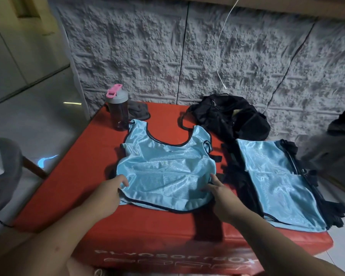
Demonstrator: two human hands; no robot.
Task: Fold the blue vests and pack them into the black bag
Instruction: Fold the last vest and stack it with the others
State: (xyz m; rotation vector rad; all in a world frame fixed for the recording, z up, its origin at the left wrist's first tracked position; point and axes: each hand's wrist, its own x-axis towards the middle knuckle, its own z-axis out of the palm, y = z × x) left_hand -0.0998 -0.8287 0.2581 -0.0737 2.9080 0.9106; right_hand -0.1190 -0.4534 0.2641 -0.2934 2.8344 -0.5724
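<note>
A light blue vest with black trim lies spread flat on the red padded block, neck hole toward the wall. My left hand rests on its lower left edge, fingers straight. My right hand touches its lower right edge with fingers extended. To the right lies a stack of blue vests with black straps hanging off the sides. The black bag sits crumpled at the back of the block, against the wall.
A clear shaker bottle with a grey lid and pink cap stands at the back left, a grey cloth behind it. A white cable hangs down the textured wall. A grey chair stands at the left.
</note>
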